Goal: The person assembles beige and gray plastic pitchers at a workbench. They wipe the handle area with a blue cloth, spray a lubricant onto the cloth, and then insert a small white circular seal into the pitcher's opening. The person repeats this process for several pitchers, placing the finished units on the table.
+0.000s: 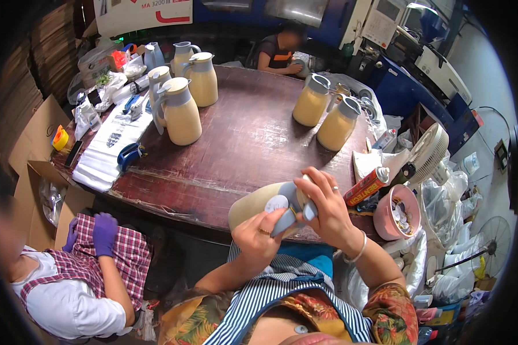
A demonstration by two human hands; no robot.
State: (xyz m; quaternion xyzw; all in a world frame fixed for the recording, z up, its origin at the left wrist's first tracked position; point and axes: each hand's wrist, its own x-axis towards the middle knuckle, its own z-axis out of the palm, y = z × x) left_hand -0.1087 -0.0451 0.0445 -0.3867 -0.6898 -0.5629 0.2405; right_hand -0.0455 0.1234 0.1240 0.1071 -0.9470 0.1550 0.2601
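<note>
A cream and grey vacuum jug [248,206] lies tilted at the near edge of the table, its grey neck turned toward my right. My left hand [258,234] is closed around its grey handle, beside a round white label. With fingers wrapped over the neck end, my right hand [327,208] grips the jug from the other side; the mouth is hidden behind it. Farther off on the right stand two upright jugs, a nearer jug [338,127] and a farther jug [309,103]. Several more stand at the far left, among them a lidded jug [181,118].
White plastic bags [106,144] and a blue tape dispenser [131,155] lie along the table's left side. A red spray can [365,187], a pink bucket [394,215] and a fan [429,150] are at the right. One co-worker in purple gloves [105,233] sits left; another person [279,52] sits beyond the table.
</note>
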